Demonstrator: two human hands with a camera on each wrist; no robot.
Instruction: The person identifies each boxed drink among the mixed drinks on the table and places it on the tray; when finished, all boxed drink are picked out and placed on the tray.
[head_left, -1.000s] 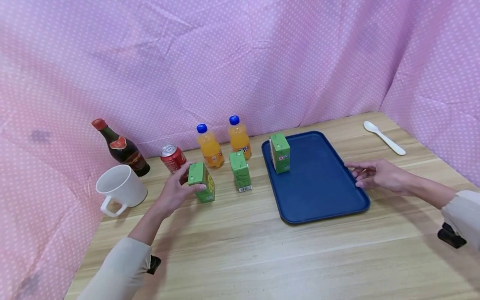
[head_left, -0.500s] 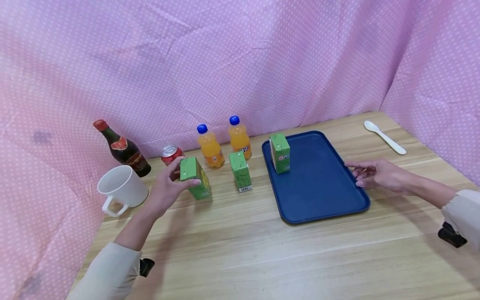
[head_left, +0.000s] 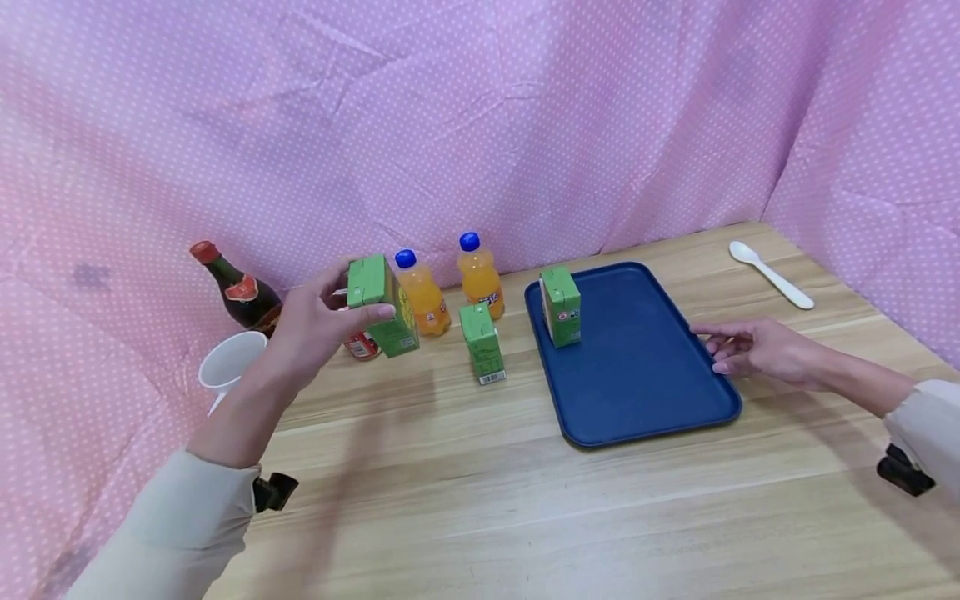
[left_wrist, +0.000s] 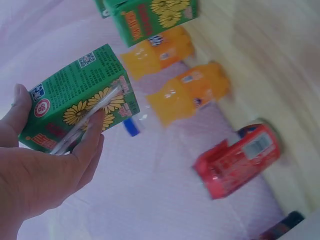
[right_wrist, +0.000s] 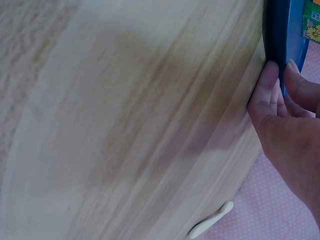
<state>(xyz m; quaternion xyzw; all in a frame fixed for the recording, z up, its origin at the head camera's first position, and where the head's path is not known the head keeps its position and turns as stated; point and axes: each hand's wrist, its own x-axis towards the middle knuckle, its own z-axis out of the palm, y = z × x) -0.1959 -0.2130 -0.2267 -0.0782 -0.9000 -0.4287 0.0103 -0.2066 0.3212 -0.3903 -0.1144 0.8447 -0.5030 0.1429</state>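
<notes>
My left hand [head_left: 303, 321] grips a green drink carton [head_left: 381, 304] between thumb and fingers, lifted off the table and slightly tilted. Yellow flowers and a straw in clear wrap show on this carton [left_wrist: 80, 100] in the left wrist view. A second green carton [head_left: 482, 343] stands on the table to its right. Another carton [head_left: 561, 307] stands on the left part of the blue tray [head_left: 637, 392]. At the tray's right rim, my right hand [head_left: 768, 354] holds the edge, thumb and fingers on either side of it in the right wrist view.
Behind the cartons stand two orange soda bottles [head_left: 423, 302] [head_left: 481, 279]. A red can [head_left: 363, 346] is partly hidden by my left hand. The dark bottle [head_left: 247, 292] and white mug [head_left: 231, 360] are at left. A white spoon [head_left: 772, 275] lies at far right.
My left hand has raised the carton from the table, up and slightly left. The left forearm now covers part of the mug. My right hand and the tray have stayed put.
</notes>
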